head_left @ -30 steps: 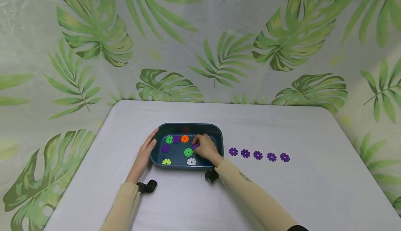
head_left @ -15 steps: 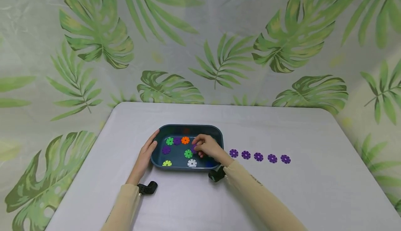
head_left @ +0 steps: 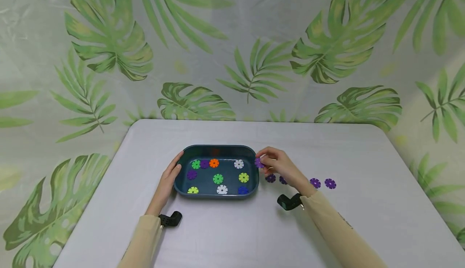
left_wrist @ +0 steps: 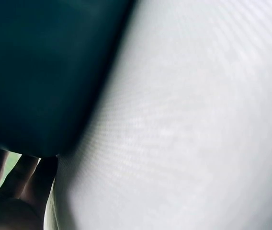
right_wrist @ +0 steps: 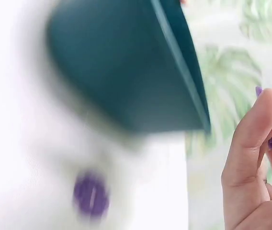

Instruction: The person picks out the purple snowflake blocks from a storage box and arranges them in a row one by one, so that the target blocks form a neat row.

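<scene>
At my far left, the left hand (head_left: 170,176) rests along the 9 o'clock end of the dark teal, rounded-rectangular tray (head_left: 204,180), fingers fairly straight; I'd use it as a steadying stop. Inside lie round, notched, plastic-looking discs of mixed colours (head_left: 218,178), two of them purple, at 10 and 9 o'clock. By the tray's 3 o'clock rim, the right hand (head_left: 282,167) pinches a purple notched disc (head_left: 259,162) between thumb and fingertips, raised. I judge the step to be carrying it out: I'd want a light pinch, full rim clearance and a high wrist, because the row of purple discs (head_left: 315,183) on the white table (head_left: 225,231) runs partly beneath that hand, its nearest piece between 4 and 5 o'clock from the pinched one.
</scene>
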Available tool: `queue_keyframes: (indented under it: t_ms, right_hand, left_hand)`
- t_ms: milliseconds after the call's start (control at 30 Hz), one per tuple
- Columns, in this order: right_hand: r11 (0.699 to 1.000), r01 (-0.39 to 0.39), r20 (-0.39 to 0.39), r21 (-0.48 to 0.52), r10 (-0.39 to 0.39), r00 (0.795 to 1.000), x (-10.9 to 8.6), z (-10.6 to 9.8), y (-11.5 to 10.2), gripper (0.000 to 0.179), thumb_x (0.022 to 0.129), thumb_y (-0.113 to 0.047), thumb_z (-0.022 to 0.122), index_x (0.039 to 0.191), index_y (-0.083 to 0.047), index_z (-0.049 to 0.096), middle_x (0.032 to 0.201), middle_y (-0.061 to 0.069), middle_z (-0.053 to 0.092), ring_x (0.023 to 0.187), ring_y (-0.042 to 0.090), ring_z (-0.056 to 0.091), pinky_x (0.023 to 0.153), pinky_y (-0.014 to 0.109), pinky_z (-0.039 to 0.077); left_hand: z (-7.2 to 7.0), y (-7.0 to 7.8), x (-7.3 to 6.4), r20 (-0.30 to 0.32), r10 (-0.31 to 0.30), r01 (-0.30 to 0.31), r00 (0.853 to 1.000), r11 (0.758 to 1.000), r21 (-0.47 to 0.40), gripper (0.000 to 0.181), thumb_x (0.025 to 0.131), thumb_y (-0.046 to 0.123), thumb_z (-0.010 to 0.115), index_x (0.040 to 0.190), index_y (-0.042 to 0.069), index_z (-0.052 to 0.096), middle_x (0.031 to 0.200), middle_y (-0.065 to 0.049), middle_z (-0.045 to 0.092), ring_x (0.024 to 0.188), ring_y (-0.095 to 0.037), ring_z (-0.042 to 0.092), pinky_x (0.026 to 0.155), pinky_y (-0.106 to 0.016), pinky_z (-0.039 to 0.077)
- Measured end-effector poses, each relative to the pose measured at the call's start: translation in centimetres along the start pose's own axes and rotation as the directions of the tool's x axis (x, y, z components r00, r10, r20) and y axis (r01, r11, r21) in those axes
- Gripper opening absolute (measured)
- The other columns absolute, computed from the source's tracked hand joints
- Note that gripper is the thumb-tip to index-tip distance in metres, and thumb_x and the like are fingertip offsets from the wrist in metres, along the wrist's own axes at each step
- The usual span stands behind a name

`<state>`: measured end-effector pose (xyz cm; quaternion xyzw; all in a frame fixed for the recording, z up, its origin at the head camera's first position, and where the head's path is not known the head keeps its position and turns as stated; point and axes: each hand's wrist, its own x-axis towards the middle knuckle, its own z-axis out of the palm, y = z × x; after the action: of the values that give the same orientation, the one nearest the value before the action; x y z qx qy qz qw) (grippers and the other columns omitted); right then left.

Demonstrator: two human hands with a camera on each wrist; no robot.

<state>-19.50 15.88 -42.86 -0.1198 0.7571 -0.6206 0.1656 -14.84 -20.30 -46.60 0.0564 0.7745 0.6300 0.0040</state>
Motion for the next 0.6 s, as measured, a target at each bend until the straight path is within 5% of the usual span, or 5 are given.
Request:
queue_keyframes:
  t_ms: [333,600]
  right_hand:
    - [0.994,-0.090,-0.178,-0.058,0.078,0.981,-6.1,-9.5,4.8,0.030,0.099,-0.007,0.048,0.120,0.014,0.048,0.085,0.009,0.057,0.066,0.014,0.058,0.064,0.031,0.056]
    - [0.969,-0.182,-0.306,-0.169,0.124,0.944,-11.1,-15.1,7.9,0.037,0.101,-0.013,0.047,0.123,0.017,0.045,0.090,0.008,0.059,0.067,0.013,0.059,0.065,0.027,0.056]
  left_hand:
    - [-0.2,-3.1,1.0,-0.031,0.007,-0.006,1.000,1.000,0.008,0.046,0.105,0.026,0.037,0.151,0.024,0.033,0.155,0.000,0.026,0.143,-0.021,0.015,0.114,-0.052,0.010]
    - [-0.2,-3.5,0.9,-0.036,0.014,-0.014,0.999,1.000,0.009,0.045,0.104,0.035,0.038,0.149,0.031,0.034,0.154,0.007,0.028,0.142,-0.014,0.017,0.114,-0.048,0.012]
